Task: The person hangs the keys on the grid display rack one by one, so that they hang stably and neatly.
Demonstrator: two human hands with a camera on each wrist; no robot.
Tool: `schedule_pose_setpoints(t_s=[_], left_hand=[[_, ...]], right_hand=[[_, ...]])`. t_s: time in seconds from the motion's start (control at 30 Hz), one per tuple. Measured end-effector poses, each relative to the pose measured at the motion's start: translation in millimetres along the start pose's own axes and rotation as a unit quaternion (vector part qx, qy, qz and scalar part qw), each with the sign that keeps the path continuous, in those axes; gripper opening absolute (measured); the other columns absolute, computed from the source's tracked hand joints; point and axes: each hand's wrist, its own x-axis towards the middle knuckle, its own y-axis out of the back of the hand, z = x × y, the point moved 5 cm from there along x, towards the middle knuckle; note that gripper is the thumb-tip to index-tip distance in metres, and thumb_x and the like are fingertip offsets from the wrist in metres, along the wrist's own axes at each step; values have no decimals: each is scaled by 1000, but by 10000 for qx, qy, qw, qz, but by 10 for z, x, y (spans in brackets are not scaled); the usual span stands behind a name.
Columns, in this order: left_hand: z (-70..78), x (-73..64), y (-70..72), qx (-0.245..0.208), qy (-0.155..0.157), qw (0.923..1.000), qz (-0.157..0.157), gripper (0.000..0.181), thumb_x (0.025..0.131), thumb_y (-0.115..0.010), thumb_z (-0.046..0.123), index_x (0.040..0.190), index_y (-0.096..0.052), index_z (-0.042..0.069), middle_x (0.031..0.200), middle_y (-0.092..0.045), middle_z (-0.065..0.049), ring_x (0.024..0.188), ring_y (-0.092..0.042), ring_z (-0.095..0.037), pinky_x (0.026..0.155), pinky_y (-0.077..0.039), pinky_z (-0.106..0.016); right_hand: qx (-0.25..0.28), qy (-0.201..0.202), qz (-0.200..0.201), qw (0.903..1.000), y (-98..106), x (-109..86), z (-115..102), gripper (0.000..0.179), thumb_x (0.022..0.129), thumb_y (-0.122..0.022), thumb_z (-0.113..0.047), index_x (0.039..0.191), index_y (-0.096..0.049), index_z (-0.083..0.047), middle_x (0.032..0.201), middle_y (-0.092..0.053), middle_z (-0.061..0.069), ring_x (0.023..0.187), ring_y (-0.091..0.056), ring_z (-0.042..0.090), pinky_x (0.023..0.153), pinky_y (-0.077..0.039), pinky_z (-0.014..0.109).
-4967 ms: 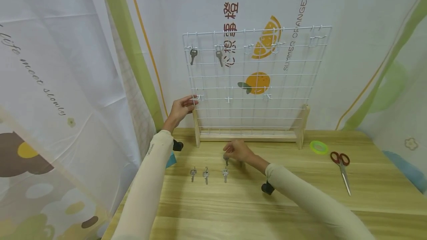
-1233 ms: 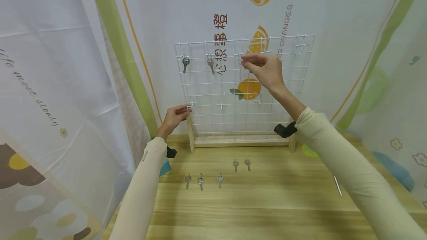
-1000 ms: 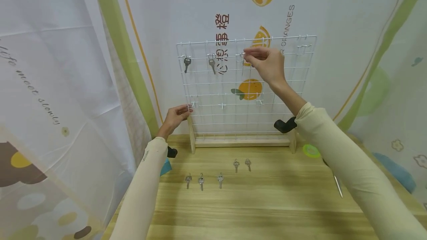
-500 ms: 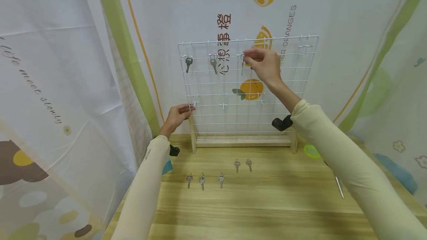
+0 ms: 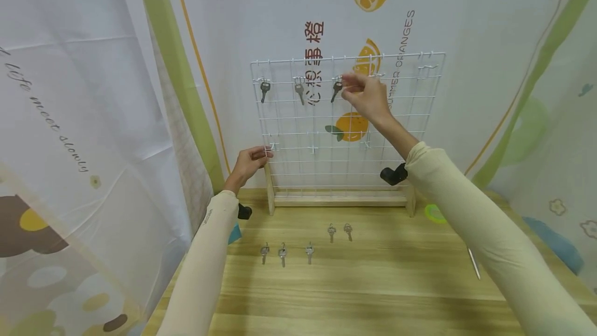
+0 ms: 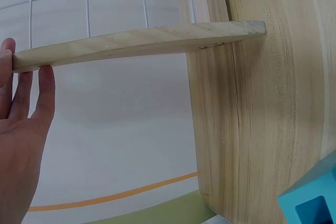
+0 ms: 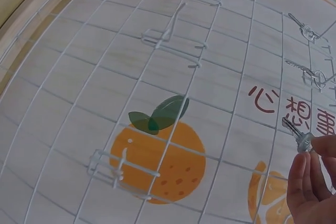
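A white wire grid rack (image 5: 345,118) stands upright on wooden feet at the back of the table. My left hand (image 5: 248,165) grips its left side; in the left wrist view, thumb and fingers hold the top of the wooden upright (image 6: 136,39). On the top row of hooks, one key (image 5: 265,89) hangs at the left and a second key (image 5: 299,92) beside it. A third key (image 5: 337,89) hangs from the third hook. Right by it is my right hand (image 5: 370,97), thumb and forefinger parted in the head view; the right wrist view shows the fingertips close against this key (image 7: 302,139).
Several keys lie on the table, among them a front key (image 5: 310,253) and a rear key (image 5: 347,231). A lime-green ring (image 5: 435,214) and scissors (image 5: 473,263) are partly behind my right arm. A blue box (image 5: 235,233) sits by my left arm. Bare hooks (image 5: 312,148) stick out lower down.
My right hand has carried a key from the table up to the third top hook. That key has swung from edge-on to flat, and the fingers have loosened. My left hand stays put.
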Motion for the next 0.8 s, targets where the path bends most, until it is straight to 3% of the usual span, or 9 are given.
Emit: schedule_pose_setpoints(t_s=[0.2,0.53,0.8], left_hand=[[21,-22,-1,-59,-123,9998,-168,38,106,-56,-1,144,-59,-2,136,-64,-27,131,-59,-38,107,-54,-49],[1,-21,3,-21,-24,9992,-396,41,107,-55,0,148,-55,0,143,-61,-22,135,-56,-35,110,-52,-47],[-17,-22,10,-128,-71,9983,-562,44,107,-55,-1,150,-52,-2,147,-57,-23,140,-51,-37,113,-48,-51]], right_hand=[[-47,86,-186,9998,2,-119,87,38,96,-70,-2,134,-69,-5,123,-73,16,109,-72,30,91,-62,33],[-227,408,-615,9970,-94,-456,287,36,96,-72,-2,133,-69,-1,121,-74,18,105,-72,32,79,-61,24],[-260,483,-1261,9905,-266,-819,484,34,96,-74,-3,130,-70,1,120,-74,18,103,-72,31,67,-53,17]])
